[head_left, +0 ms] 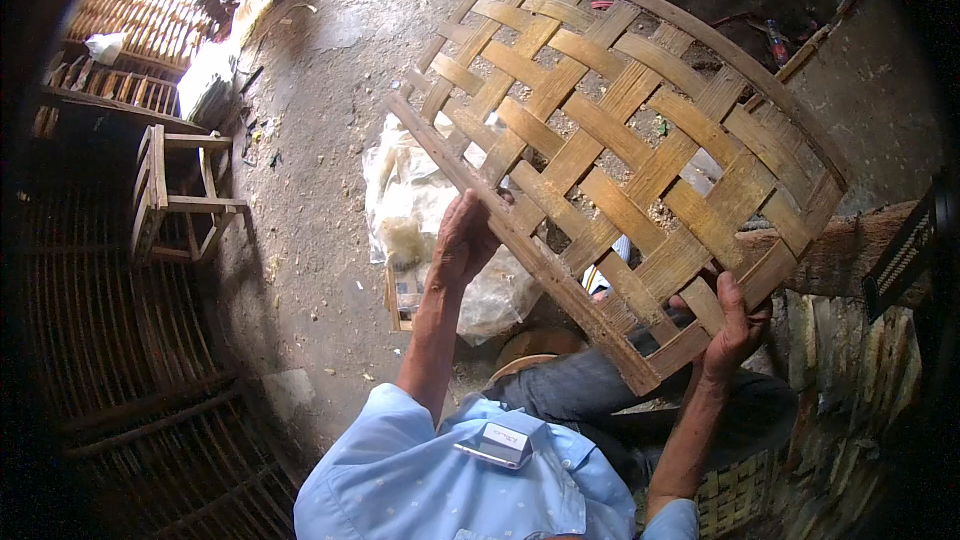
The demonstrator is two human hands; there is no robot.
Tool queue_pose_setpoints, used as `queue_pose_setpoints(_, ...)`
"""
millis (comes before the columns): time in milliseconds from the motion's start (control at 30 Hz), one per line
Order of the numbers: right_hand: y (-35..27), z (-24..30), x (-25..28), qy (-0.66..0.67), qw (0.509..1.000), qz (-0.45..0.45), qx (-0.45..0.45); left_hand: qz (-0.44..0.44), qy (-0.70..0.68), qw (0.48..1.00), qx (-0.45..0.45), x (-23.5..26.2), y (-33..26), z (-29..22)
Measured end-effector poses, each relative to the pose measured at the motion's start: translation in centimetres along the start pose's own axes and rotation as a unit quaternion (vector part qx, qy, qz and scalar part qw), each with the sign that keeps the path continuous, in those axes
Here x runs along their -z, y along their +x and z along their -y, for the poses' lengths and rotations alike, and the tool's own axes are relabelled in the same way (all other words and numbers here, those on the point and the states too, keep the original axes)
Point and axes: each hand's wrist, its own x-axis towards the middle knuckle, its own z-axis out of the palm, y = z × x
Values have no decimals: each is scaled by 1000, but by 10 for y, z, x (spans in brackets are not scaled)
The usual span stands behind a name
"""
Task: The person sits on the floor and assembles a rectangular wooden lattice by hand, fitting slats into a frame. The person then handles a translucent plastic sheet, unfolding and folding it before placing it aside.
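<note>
Tan, rectangular, wood-framed panel [607,130] of woven flat strips, held before dark-trousered lap [555,380]. Left hand [464,238] clamped on left rail [560,282], fingertips probably beneath; right hand [737,330] clamped on near rail [680,352]. Far end unsupported: slack grip could tip it.

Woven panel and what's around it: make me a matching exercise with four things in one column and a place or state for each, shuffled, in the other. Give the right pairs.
Column one
1. woven panel
2. left hand
3. right hand
4. plastic sheeting

Column two
A. whitish, see-through and crumpled
B. grasping the panel's lower right edge
C. made of crossing flat strips, held in both hands
D. grasping the panel's left edge

Right pairs: 1-C, 2-D, 3-B, 4-A
</note>
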Motion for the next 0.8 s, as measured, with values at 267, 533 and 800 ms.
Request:
queue_pose_setpoints(267, -8, 6, -13, -120, 981, 43, 145, -217, 157, 963, 41, -32, 2, 13)
queue_pose_setpoints(533, -11, 15, -19, -96, 988, 57, 103, -179, 213, 959, 47, -24, 11, 22)
queue_pose_setpoints(800, -6, -1, -6, -76, 996, 2, 43, -3, -22, 999, 33, 16, -8, 12)
